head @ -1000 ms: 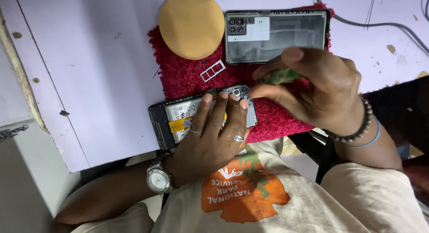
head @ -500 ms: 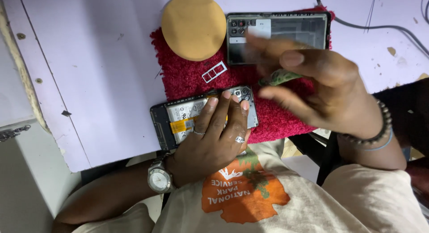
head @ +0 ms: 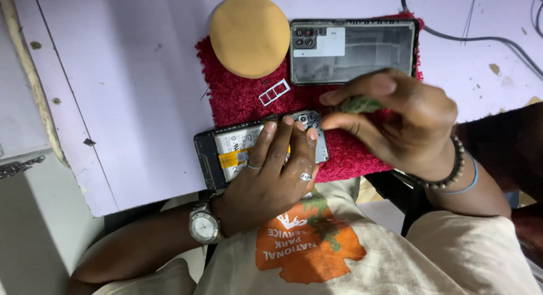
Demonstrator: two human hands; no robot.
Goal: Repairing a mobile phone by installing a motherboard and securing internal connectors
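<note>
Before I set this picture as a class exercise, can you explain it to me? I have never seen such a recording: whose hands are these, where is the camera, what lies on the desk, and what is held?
There is no machine. A person wears one camera on the head, which looks down at their own two bare hands.

The left hand, with a wristwatch and rings, presses flat on an opened black smartphone whose battery shows. The right hand, with a beaded bracelet, pinches a small green object between its fingertips; what it is cannot be told.

On the pale lilac desk lies a fuzzy red mat. On it rest a round tan pad, a removed phone back cover and a small white card tray.
</note>
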